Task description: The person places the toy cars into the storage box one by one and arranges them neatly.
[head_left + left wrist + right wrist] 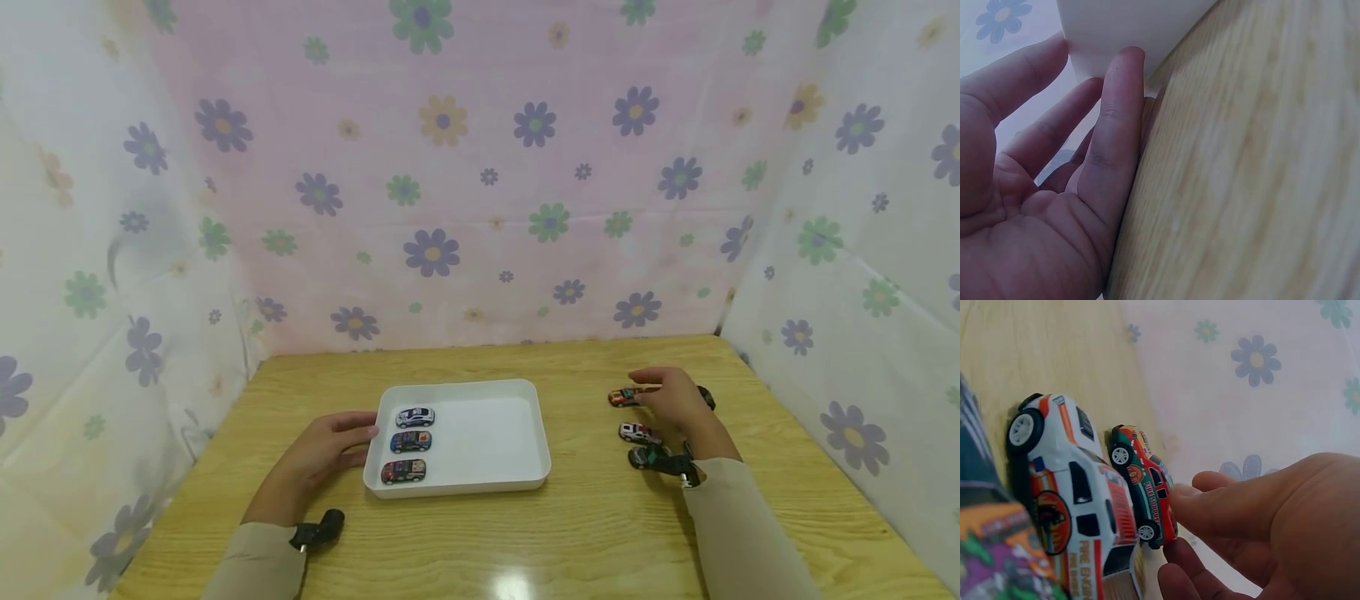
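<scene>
My left hand (322, 446) rests on the table at the left end of a white tray (480, 483), its extended fingers touching the tray's outer wall. Inside the tray, toy cars stand in a column at the left: a white one (415, 417), a blue one (411, 441) and a dark red one (403, 471). On the right, my right hand (675, 404) reaches over a red, green and yellow toy car (1141, 481). Its thumb is at one end of that car, with the fingers spread around it. A white and red fire-engine car (1082, 500) sits alongside.
A dark green toy car (641, 457) lies near my right wrist, and another dark car (707, 397) shows partly behind the right hand. Flowered cloth (487, 167) encloses the wooden table (450, 550) at the back and sides.
</scene>
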A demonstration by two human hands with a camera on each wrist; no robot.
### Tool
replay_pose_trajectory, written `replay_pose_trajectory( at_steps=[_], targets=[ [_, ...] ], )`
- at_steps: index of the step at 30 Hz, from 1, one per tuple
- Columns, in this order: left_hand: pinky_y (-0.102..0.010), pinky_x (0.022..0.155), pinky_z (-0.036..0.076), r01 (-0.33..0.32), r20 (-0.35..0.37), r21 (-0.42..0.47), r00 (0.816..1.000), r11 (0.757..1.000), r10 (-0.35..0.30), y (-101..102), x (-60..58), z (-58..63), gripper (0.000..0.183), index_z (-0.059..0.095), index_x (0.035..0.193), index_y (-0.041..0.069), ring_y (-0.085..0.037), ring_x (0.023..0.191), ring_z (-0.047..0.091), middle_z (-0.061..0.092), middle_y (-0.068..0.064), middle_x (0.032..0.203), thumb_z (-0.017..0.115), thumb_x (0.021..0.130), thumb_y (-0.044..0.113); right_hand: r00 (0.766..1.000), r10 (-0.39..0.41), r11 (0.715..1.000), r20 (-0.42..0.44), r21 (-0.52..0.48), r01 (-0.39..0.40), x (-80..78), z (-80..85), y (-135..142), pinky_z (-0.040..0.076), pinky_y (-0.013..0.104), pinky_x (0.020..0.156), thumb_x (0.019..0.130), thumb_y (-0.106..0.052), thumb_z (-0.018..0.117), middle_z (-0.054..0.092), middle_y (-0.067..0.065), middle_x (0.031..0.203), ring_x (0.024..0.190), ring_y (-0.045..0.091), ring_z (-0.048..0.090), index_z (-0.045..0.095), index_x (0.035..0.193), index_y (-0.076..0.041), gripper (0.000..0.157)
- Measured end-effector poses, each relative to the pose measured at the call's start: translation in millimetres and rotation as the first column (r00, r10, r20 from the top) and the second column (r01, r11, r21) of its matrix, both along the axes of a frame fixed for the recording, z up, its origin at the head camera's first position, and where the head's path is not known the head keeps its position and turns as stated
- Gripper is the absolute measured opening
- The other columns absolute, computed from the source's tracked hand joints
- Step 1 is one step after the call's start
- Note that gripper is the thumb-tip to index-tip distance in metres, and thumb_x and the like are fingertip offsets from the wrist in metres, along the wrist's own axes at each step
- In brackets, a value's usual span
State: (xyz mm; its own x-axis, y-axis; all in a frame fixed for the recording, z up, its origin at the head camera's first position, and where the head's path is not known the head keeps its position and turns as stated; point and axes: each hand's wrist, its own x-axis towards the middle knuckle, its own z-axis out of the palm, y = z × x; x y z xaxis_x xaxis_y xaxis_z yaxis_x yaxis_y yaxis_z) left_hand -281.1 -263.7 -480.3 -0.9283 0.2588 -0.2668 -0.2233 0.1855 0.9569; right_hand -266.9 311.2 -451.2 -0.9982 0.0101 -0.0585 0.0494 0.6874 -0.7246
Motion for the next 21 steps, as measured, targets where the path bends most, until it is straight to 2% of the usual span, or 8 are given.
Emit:
replay_pose_trajectory(
  at_steps=[3,6,9,12,15,18,21],
  targets=[
    [-0.034,0.090,0.062,-0.006,-0.002,0.003,1.000,1.000,0.006,0.3,0.0,-0.1,0.062,0.052,0.149,-0.001,-0.019,0.114,0.068,0.054,-0.020,0.151,0.074,0.098,0.026,1.000,0.004,1.000,0.023,0.002,-0.004,1.4,0.0,-1.1,0.056,0.049,0.094,0.103,-0.008,0.059,0.054,0.026,0.148,0.129,0.044,0.057,0.056,0.146,-0.001,0.043],
    [-0.035,0.090,0.062,-0.005,-0.004,0.008,1.000,1.000,0.005,0.4,0.2,-0.1,0.062,0.052,0.149,-0.001,-0.019,0.114,0.068,0.054,-0.021,0.150,0.074,0.098,0.026,0.999,-0.002,1.000,0.042,0.010,0.001,1.6,-1.1,-1.2,0.052,0.039,0.086,0.103,-0.008,0.059,0.056,0.026,0.146,0.122,0.038,0.059,0.057,0.146,-0.002,0.043],
    [-0.034,0.090,0.062,0.002,-0.006,0.008,1.000,1.000,-0.002,0.1,0.1,0.0,0.061,0.051,0.149,-0.002,-0.019,0.114,0.068,0.054,-0.021,0.150,0.073,0.099,0.025,0.999,-0.001,1.000,0.046,0.009,0.000,1.4,-2.8,-0.2,0.049,0.036,0.083,0.101,-0.006,0.058,0.058,0.027,0.144,0.119,0.037,0.060,0.057,0.145,-0.001,0.044],
    [-0.034,0.091,0.062,0.006,-0.005,0.011,1.000,1.000,-0.006,-0.5,-0.1,-1.0,0.062,0.051,0.149,-0.002,-0.019,0.114,0.068,0.054,-0.021,0.150,0.073,0.099,0.025,0.999,-0.001,1.000,0.046,0.023,0.000,1.2,-4.7,0.7,0.052,0.040,0.086,0.101,-0.006,0.059,0.060,0.028,0.141,0.122,0.041,0.060,0.059,0.143,-0.001,0.043],
    [-0.035,0.091,0.062,0.005,-0.006,0.016,1.000,1.000,-0.005,-0.3,-0.2,-1.2,0.062,0.051,0.149,-0.002,-0.020,0.114,0.068,0.055,-0.021,0.150,0.073,0.099,0.025,0.999,-0.006,0.999,0.045,0.045,0.004,0.4,-5.3,1.2,0.055,0.051,0.093,0.101,-0.007,0.060,0.060,0.028,0.140,0.127,0.046,0.057,0.061,0.141,-0.001,0.041],
    [-0.035,0.090,0.062,-0.001,-0.008,0.012,1.000,1.000,0.001,0.2,0.2,-0.4,0.061,0.051,0.149,-0.002,-0.019,0.113,0.068,0.055,-0.021,0.149,0.073,0.099,0.025,0.999,-0.024,0.997,0.039,0.078,0.021,-1.1,-5.2,1.0,0.051,0.061,0.101,0.100,-0.008,0.062,0.062,0.027,0.139,0.129,0.049,0.054,0.065,0.137,-0.002,0.037],
    [-0.035,0.090,0.062,0.001,-0.011,0.001,1.000,1.000,-0.001,0.5,1.1,1.0,0.061,0.051,0.149,-0.002,-0.019,0.113,0.068,0.055,-0.021,0.150,0.072,0.099,0.025,0.999,-0.030,0.994,0.036,0.105,0.026,-2.3,-4.8,0.4,0.051,0.062,0.100,0.100,-0.008,0.064,0.063,0.027,0.138,0.127,0.049,0.056,0.068,0.135,-0.002,0.035]
  ],
)
